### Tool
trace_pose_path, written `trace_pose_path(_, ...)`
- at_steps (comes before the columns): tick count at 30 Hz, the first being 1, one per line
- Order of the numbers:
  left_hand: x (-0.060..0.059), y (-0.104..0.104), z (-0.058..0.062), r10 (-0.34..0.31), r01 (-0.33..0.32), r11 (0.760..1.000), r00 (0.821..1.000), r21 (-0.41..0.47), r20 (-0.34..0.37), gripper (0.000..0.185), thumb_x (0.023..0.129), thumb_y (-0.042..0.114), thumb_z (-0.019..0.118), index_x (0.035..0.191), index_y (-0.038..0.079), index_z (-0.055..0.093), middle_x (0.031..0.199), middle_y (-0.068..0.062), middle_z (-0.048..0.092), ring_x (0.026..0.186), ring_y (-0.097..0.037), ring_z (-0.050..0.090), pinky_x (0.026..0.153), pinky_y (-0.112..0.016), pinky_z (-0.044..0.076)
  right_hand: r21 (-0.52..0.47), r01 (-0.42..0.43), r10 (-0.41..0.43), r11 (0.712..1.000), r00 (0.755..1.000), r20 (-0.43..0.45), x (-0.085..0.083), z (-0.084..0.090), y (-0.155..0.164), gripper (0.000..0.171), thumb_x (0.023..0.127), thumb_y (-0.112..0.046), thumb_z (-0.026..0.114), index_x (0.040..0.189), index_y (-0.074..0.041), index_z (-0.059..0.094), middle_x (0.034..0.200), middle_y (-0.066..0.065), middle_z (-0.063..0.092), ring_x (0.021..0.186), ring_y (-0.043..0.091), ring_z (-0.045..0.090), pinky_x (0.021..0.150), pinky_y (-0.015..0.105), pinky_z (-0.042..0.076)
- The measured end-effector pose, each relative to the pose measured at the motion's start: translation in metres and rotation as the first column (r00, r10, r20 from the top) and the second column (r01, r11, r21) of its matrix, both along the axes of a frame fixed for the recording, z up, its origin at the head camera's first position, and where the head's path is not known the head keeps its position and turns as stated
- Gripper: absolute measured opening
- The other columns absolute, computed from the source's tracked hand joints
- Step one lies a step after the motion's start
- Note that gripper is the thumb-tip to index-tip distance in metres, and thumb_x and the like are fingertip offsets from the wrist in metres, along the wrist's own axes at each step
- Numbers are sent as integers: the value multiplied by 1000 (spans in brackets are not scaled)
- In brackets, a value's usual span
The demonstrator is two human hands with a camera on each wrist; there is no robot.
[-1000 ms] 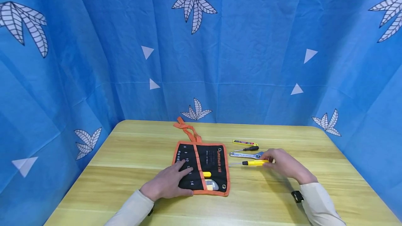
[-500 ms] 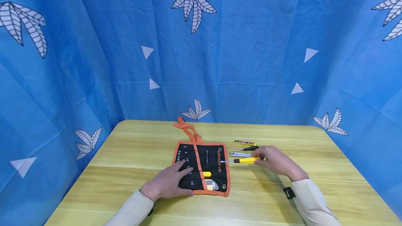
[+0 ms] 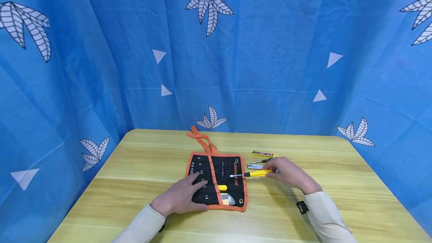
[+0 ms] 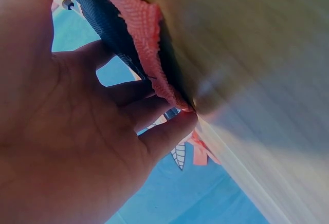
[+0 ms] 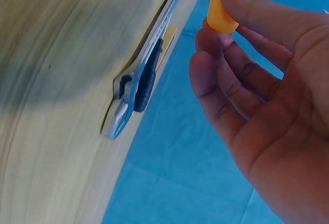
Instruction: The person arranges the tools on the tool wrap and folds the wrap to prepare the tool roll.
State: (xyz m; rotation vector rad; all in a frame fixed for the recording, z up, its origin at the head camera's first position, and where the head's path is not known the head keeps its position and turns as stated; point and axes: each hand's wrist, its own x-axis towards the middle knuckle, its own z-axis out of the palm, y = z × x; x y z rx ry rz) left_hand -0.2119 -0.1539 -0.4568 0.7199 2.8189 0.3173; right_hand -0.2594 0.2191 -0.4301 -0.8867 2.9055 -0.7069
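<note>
While my left hand (image 3: 179, 198) rests flat on the black orange-trimmed tool roll (image 3: 225, 168), my right-hand fingers (image 3: 272, 169), pinching the yellow-handled screwdriver (image 3: 254, 174), have carried it leftward, tip now over the roll's right edge, ready for pocketing.

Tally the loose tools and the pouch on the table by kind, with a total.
Screwdrivers: 2, the yellow screwdriver held by the right hand, and the black screwdriver
Adjustable wrench: 1
Yellow utility knife: 1
Tool pouch: 1, under the left hand
Total: 5
</note>
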Motion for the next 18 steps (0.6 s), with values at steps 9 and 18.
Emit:
trace_pose_path(9, 0, 1, 1, 14, -15, 1000, 1000, 6, 20, 86, 84, 68, 71, 153, 21, 50, 164, -20, 32, 146, -43, 39, 115, -60, 39, -4, -21, 21, 1000, 1000, -6, -3, -1, -13, 14, 90, -6, 77, 104, -8, 78, 92, -4, 73, 75, 3, 58, 66, 24, 53)
trace_pose_path(18, 0, 1, 2, 17, -18, 1000, 1000, 16, 24, 85, 84, 67, 72, 152, 21, 50, 164, -21, 32, 146, -43, 38, 114, -61, 38, -13, -30, 30, 999, 1000, 8, -5, -4, -21, 13, 90, -4, 76, 104, -6, 78, 94, 0, 74, 76, 4, 58, 68, 24, 55)
